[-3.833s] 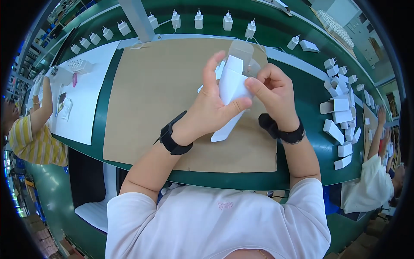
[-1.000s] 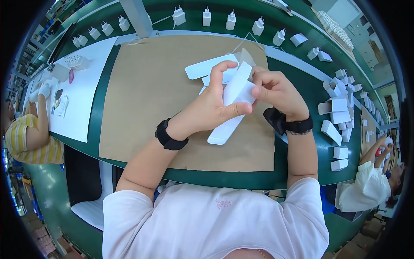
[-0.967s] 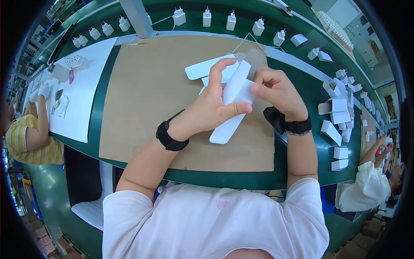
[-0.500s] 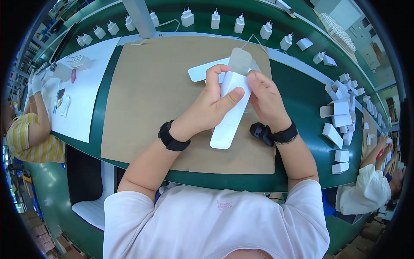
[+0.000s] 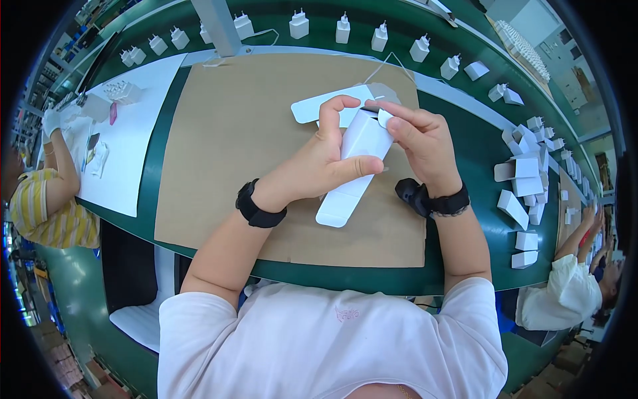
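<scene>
Tilted slightly more to the right than half a second ago, the long white cardboard box (image 5: pixel 366 139) now has the bare right hand (image 5: pixel 428 143) shifted onto its upper end. A narrow dark opening shows there; its contents cannot be told. The box looks smooth, with a crease near its lower end. It is mid-frame, over a brown cardboard sheet (image 5: pixel 226 166). The bare left hand (image 5: pixel 309 165) grasps its side, thumb across its face; the right thumb and forefinger pinch a small white end flap (image 5: pixel 384 118). At the right, white cardboard cartons (image 5: pixel 527 166) lie heaped, one flap open, insides unclear.
</scene>
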{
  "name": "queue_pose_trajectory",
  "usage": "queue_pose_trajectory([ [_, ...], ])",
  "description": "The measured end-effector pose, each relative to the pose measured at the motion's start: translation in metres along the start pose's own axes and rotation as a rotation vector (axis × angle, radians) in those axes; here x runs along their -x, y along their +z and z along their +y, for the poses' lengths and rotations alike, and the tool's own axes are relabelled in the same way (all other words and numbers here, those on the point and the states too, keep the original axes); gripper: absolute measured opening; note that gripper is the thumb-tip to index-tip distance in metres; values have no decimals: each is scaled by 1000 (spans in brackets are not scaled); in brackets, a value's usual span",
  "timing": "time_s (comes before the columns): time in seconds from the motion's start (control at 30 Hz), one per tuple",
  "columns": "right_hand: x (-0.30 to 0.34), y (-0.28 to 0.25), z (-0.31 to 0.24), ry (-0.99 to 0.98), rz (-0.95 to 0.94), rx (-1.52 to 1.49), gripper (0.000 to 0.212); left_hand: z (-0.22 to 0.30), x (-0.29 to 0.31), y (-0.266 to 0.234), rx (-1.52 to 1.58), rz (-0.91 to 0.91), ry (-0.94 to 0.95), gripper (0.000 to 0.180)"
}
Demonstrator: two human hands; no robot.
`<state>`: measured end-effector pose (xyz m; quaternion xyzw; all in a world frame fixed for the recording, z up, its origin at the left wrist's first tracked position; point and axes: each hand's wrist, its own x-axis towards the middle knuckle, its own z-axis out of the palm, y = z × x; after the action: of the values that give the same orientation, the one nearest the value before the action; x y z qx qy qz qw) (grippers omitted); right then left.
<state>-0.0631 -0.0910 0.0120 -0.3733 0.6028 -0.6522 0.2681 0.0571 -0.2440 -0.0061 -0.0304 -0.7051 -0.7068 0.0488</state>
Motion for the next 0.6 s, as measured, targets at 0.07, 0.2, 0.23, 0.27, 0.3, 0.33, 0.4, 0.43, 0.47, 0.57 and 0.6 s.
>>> queue_pose_trajectory([
  [0.07,-1,2,-1,64,17,-95,26,0,0,-2,-16,-41,-5,83],
  [0.2,-1,-1,-4,112,29,-86,26,-1,-1,-2,-118,-46,44,81],
  [0.23,-1,-3,-4,86,-15,31,26,-1,-2,-1,-68,-12,23,80],
  [0.27,-1,-4,-4,59,-56,147,26,-1,-4,-1,-19,20,3,78],
  [0.3,-1,-4,-2,59,-53,148,26,-3,-4,-1,-20,16,4,78],
  [0.33,-1,-3,2,-69,-89,150,26,-5,-5,0,-43,43,8,77],
  [0.4,-1,-6,2,-196,-117,158,26,-7,-7,1,-62,60,16,77],
  [0.43,-1,-9,-2,-178,-134,266,27,-7,-6,3,-25,77,11,77],
  [0.47,-3,-10,-6,-160,-155,370,28,-7,-5,2,8,99,3,77],
  [0.57,-1,-47,-33,-39,200,467,37,-20,-15,-9,-679,519,265,71],
  [0.6,-3,-72,-40,-137,353,559,40,-23,-19,-10,-678,527,273,71],
])
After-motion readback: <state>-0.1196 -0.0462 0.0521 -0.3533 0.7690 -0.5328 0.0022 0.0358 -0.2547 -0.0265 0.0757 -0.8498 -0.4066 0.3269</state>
